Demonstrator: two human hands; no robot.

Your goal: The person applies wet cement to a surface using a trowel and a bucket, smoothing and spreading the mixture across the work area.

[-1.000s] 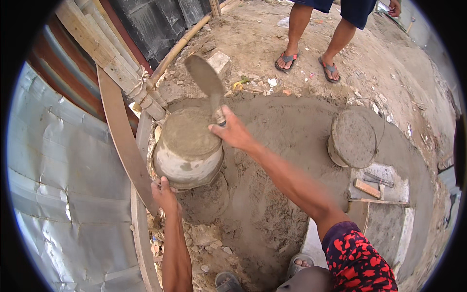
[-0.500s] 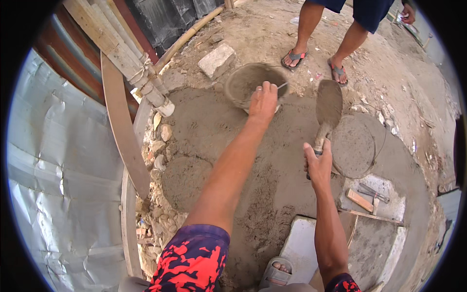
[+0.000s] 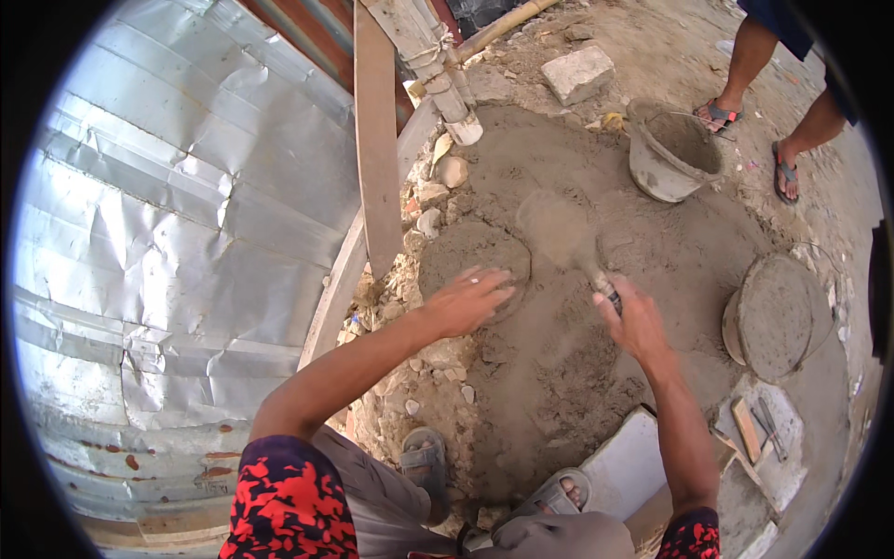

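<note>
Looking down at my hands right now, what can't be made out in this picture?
Head view: blade edges of the grey, mortar-coated trowel, lost in blur.
Head view: palm of the bare left hand, hidden by its back.
Head view: floor of the filled round grey bucket, under wet mortar.
Head view: the co-worker above dark blue shorts, cut off by the upper-right edge.

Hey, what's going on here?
A person is working over wet grey mix spread on the ground. The right hand grips a trowel, its blade blurred. The open left hand is over a round mound of mix; I can't tell whether it touches. A grey-coated bucket stands beyond, and a filled bucket sits at right. Another person stands nearby.
</note>
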